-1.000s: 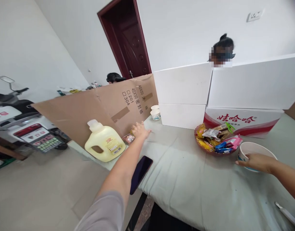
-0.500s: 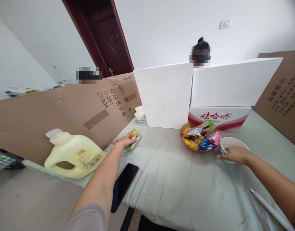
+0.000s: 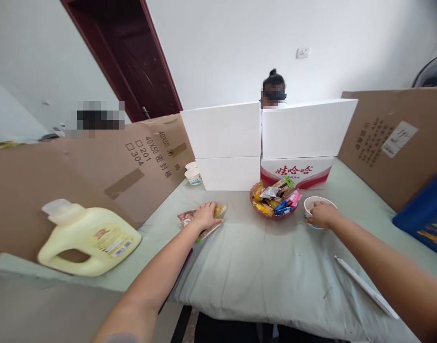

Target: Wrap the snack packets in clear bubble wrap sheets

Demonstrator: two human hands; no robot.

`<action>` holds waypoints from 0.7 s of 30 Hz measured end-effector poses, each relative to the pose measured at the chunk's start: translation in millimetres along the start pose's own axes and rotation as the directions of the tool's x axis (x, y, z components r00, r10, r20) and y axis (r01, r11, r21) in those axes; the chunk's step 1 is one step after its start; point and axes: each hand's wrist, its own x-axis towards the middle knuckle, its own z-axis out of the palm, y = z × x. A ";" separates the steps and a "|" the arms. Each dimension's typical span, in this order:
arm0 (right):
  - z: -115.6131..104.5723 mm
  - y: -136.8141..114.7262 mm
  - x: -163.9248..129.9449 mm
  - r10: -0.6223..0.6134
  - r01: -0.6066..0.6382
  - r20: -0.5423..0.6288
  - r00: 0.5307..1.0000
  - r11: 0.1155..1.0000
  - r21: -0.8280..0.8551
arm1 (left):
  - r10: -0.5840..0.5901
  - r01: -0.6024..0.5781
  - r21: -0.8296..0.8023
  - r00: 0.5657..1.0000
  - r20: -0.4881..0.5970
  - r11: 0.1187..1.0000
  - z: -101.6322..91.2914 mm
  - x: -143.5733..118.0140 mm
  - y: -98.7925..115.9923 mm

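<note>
— Where are your hands?

— Your left hand (image 3: 205, 214) lies spread, palm down, on the snack packets (image 3: 200, 220) on the table (image 3: 268, 276); their long axis runs left to right. Your right hand (image 3: 320, 215) curls over the near rim of the paper cup (image 3: 319, 209).

— What's between them?

— The snack bowl (image 3: 273, 202), slightly farther back. The detergent jug (image 3: 90, 240) lies well to the left, with white boxes (image 3: 225, 143) beyond.

Three paper cups (image 3: 319, 208), one jug (image 3: 90, 238)
</note>
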 end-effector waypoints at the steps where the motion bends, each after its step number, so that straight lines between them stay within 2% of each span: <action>1: -6.2 -0.3 -7.4 0.003 -0.003 0.010 1.000 1.000 -0.019 | 0.016 -0.016 -0.042 1.000 -0.016 0.999 2.4 0.9 8.2; 4: -21.9 0.3 -41.4 0.004 -0.004 0.008 1.000 0.998 -0.060 | 0.029 -0.047 -0.188 0.995 -0.093 0.981 4.5 1.0 32.6; 7: -18.6 5.9 -91.8 -0.029 0.027 -0.065 0.997 0.999 -0.035 | 0.010 -0.082 -0.367 0.981 -0.193 0.927 4.6 -7.1 57.3; 10: 14.3 18.1 -145.7 -0.035 0.048 -0.140 0.990 0.995 0.091 | -0.022 -0.114 -0.561 0.973 -0.229 0.820 20.7 -29.6 86.3; 14: 72.3 35.0 -196.1 0.044 -0.004 -0.205 0.978 0.981 0.193 | -0.008 -0.132 -0.719 0.982 -0.188 0.682 71.0 -82.0 126.4; 17: 88.3 34.0 -210.6 0.044 0.015 -0.275 0.960 0.978 0.209 | 0.001 -0.166 -0.725 0.975 -0.222 0.668 106.5 -122.2 142.2; 19: 80.2 20.7 -211.0 0.040 0.035 -0.281 0.959 0.966 0.257 | 0.074 -0.274 -0.625 0.942 -0.327 0.730 120.9 -140.0 142.7; 21: 61.6 -4.6 -205.8 0.015 0.083 -0.268 0.963 0.933 0.350 | 0.214 -0.412 -0.468 0.883 -0.418 0.782 128.2 -148.5 138.6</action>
